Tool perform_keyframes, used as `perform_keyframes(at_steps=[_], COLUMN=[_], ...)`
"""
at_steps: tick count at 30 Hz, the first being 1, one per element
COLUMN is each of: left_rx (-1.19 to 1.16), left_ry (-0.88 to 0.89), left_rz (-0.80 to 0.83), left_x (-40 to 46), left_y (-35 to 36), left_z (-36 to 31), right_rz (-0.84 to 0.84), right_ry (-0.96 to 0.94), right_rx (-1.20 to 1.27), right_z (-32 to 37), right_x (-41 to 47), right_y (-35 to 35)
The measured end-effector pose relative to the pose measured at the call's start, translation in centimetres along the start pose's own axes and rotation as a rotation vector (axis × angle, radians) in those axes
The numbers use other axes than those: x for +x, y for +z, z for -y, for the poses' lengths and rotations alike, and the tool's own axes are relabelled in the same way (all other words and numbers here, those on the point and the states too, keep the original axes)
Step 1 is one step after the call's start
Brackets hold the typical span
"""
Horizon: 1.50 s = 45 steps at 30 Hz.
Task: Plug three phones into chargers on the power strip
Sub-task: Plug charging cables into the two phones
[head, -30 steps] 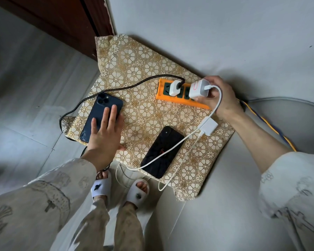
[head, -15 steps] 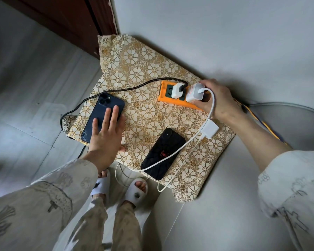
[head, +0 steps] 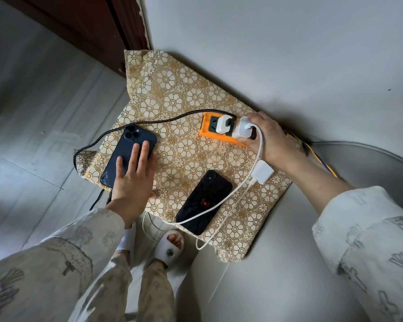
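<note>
An orange power strip lies at the far side of a floral cloth. One white charger with a black cable sits in it. My right hand grips a second white charger pressed onto the strip beside the first. Its white cable runs over a black phone with a red spider. A third white charger lies loose on the cloth. My left hand rests flat, fingers spread, on a dark blue phone.
The cloth covers a small stand in a corner, with a grey wall behind and a dark wooden door at the left. A grey curved seat lies at the right. My slippered feet stand below on the tiled floor.
My right hand brought the second charger down from above the strip onto it, next to the first charger. The left hand stayed on the blue phone.
</note>
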<state>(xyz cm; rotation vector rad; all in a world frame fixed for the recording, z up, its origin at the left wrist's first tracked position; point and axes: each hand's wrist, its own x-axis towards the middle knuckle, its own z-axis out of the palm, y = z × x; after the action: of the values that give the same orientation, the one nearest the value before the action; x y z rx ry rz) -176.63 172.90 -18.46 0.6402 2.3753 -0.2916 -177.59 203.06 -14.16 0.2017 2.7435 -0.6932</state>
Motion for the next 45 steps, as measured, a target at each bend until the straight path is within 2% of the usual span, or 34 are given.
perform_keyframes(at_steps=[9, 13, 15, 17, 19, 22, 24, 28, 31, 33, 35, 38, 40, 45], left_rx=[0.002, 0.003, -0.004, -0.014, -0.014, -0.012, -0.022, -0.106, -0.234, -0.327, -0.432, -0.745, -0.861, -0.984], left_ry=[0.009, 0.015, 0.021, 0.025, 0.027, 0.028, 0.031, 0.061, 0.111, 0.189, 0.251, 0.263, 0.304, 0.192], left_rz=[-0.013, -0.029, -0.036, -0.04, -0.039, -0.04, -0.038, -0.047, -0.033, -0.032, 0.027, 0.194, 0.242, 0.096], left_x=[0.1, 0.4, 0.5, 0.6, 0.7, 0.9, 0.9, 0.7, 0.4, -0.9, -4.0, -10.4, -13.6, -16.0], left_y=[0.4, 0.5, 0.6, 0.7, 0.7, 0.6, 0.6, 0.5, 0.0, 0.2, 1.2, 3.0, 3.8, 2.6], left_z=[0.2, 0.4, 0.5, 0.5, 0.5, 0.6, 0.7, 0.9, 1.5, 2.2, 2.7, 2.9, 2.6, 3.8], right_rz=[-0.06, -0.153, -0.26, -0.316, -0.224, -0.058, 0.021, 0.149, 0.075, 0.012, 0.015, 0.005, -0.002, -0.087], right_ry=[0.106, 0.309, 0.498, 0.694, 0.786, 0.789, 0.771, 0.728, 0.727, 0.704, 0.684, 0.683, 0.667, 0.608], right_rx=[0.073, 0.255, 0.52, 0.97, 1.309, 1.432, 1.43, 1.297, 1.192, 1.206, 1.299, 1.488, 1.611, 1.848], right_z=[0.4, 1.8, 2.8, 4.4, 6.2, 9.0, 10.8, 13.4, 14.8, 15.3, 15.7, 17.0, 18.0, 19.7], right_x=[-0.5, -3.0, -5.1, -7.9, -10.6, -13.4, -14.5, -15.8, -16.1, -16.2, -16.7, -17.8, -18.4, -19.7], right_y=[0.9, 2.7, 3.9, 5.3, 7.1, 9.8, 11.6, 13.8, 14.0, 13.4, 12.6, 10.7, 9.4, 6.4])
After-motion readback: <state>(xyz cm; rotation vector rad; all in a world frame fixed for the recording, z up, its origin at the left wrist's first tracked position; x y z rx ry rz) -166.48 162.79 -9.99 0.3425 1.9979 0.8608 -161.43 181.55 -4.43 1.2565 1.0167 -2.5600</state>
